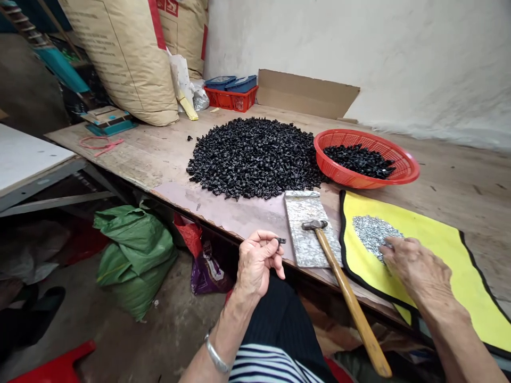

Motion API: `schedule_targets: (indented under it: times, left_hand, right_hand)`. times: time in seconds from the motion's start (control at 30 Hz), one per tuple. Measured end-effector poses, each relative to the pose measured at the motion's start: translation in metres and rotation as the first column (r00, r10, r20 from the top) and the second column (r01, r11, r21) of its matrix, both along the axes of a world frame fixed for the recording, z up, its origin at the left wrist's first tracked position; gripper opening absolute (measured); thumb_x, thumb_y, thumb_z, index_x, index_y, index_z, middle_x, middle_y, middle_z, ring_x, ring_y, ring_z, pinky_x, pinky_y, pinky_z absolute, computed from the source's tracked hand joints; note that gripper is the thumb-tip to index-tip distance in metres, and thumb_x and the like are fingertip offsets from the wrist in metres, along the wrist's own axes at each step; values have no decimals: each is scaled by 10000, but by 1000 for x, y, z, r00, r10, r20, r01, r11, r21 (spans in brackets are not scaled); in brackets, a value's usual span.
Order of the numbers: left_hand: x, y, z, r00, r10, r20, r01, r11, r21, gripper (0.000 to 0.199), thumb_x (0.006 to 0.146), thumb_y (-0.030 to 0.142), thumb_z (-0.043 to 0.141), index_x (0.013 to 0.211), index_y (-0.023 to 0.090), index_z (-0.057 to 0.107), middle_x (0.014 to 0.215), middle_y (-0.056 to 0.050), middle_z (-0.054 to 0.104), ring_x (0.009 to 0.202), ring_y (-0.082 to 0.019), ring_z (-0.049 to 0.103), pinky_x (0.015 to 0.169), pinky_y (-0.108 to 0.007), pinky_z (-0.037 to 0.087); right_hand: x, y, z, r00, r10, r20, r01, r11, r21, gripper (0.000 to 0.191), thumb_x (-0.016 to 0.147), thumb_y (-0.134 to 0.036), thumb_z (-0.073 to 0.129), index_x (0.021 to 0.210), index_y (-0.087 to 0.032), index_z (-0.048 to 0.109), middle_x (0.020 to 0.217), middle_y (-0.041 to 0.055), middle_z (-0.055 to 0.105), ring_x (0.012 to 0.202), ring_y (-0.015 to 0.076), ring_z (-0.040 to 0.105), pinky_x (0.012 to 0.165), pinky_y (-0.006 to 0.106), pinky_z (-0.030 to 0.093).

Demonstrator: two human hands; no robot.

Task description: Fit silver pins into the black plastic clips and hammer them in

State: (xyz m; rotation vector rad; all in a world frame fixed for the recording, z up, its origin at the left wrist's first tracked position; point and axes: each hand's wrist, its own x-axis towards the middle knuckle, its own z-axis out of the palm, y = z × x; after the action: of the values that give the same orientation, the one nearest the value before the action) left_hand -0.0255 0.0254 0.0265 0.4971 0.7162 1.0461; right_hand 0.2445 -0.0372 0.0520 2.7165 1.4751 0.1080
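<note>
My left hand (257,260) is pinching a black part (282,241); my right hand (417,266) is touching silver bits (371,232) (its grip I can't tell); a sack (115,58) is bearing illegible print.

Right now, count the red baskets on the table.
2: a round basket right of the black pile, and a rectangular basket with blue containers farther back. Others could be hidden behind the sacks.

Hammer head (314,225) on slab (305,250), left of metal bits (372,232) on cloth (433,234).
</note>
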Motion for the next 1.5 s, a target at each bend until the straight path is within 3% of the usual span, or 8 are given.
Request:
schedule_targets:
  times: [0.27, 0.43, 0.63, 0.73, 0.87, 0.93, 1.23, 1.5]
  left_hand:
    - [3, -10, -4, 997, -33, 63, 36, 998, -58, 224, 642, 238, 725, 742, 130, 556, 554, -19, 621, 379, -93, 498, 307, -204, 446]
    - [9, -15, -3, 987, -84, 134, 96, 991, -88, 209, 620, 217, 727, 743, 124, 585, 551, -25, 617, 409, -100, 516, 333, -210, 461]
    - [16, -19, 4, 997, -70, 37, 72, 996, -54, 224, 599, 195, 749, 744, 118, 596, 562, -19, 619, 416, -96, 519, 358, -216, 475]
    - [21, -24, 8, 997, -44, -58, 44, 999, 1, 219, 596, 207, 756, 735, 112, 616, 575, -15, 624, 427, -104, 540, 383, -234, 495]
    - [25, -32, 14, 991, -10, -132, 14, 999, 33, 199, 567, 192, 770, 706, 111, 653, 557, -5, 627, 436, -110, 568, 448, -236, 512]
    - [25, -34, 15, 990, -21, -138, 26, 999, 37, 190, 552, 177, 772, 695, 115, 662, 553, -4, 632, 434, -117, 577, 454, -234, 508]
    - [16, -40, 16, 990, -10, -139, 13, 1000, 22, 219, 517, 215, 803, 645, 115, 654, 516, 4, 611, 425, -115, 562, 436, -238, 513]
    - [17, -43, 13, 992, 2, -125, -3, 1000, -9, 211, 536, 215, 788, 645, 112, 639, 510, 2, 602, 435, -116, 563, 413, -233, 515]
  right_hand:
    - [9, 5, -8, 998, 62, 6, -62, 997, -52, 257, 847, -281, 379, 682, -187, 553, 728, 136, 640, 603, 222, 575, 514, 306, 304]
    - [10, 1, -8, 998, 2, 61, -2, 1000, -4, 230, 848, -272, 383, 725, -179, 554, 554, 116, 565, 507, 221, 537, 501, 308, 280]
    - [5, -6, 5, 999, -24, 34, 21, 995, 93, 239, 844, -269, 375, 817, -171, 591, 731, 147, 651, 579, 226, 567, 563, 331, 351]
    - [-22, -18, 16, 973, 7, -229, 68, 945, 320, 147, 797, -299, 488, 784, -192, 589, 645, 66, 632, 580, 195, 570, 621, 318, 411]
    - [-90, -30, 18, 565, 507, -651, 59, 762, 645, 110, 788, -326, 580, 785, -224, 621, 854, 39, 650, 811, 180, 607, 759, 296, 461]
    - [-120, -29, 13, 400, 590, -701, 144, 715, 684, 71, 795, -275, 589, 759, -223, 622, 921, 36, 634, 890, 179, 592, 761, 282, 473]
    - [-151, -16, -11, 338, 560, -756, 325, 685, 652, 54, 753, -256, 651, 761, -204, 662, 875, 37, 650, 881, 185, 591, 777, 313, 486]
    - [-150, -10, -14, 23, 517, -856, 533, 718, 448, 111, 629, -261, 734, 687, -180, 683, 803, 46, 649, 764, 171, 581, 627, 270, 485]
